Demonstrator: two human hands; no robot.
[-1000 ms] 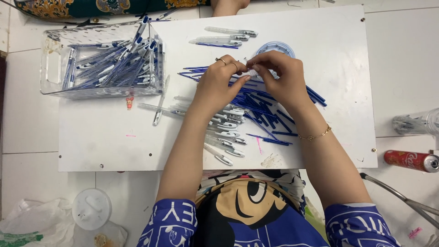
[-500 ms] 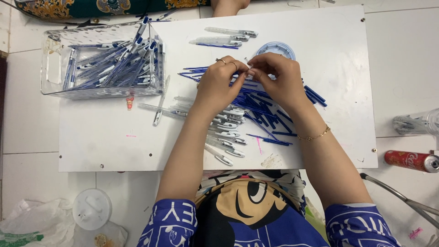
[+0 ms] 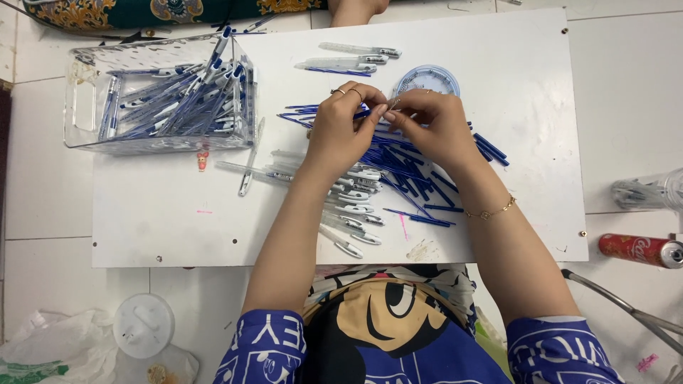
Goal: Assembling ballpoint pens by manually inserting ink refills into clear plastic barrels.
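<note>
The left hand [image 3: 341,128] and right hand [image 3: 430,124] meet above the white board [image 3: 142,227], fingertips pinched on a thin blue pen refill [image 3: 364,113]; it looks light, slim and bendable, best held near its ends. A clear bin [image 3: 85,107] holds assembled pens; a round tub [image 3: 427,77] sits behind.

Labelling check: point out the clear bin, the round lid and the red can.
clear bin [image 3: 78,114], head view, bare left wall.
round lid [image 3: 427,77], head view, top face above the hands.
red can [image 3: 637,249], head view, middle of its side.
</note>
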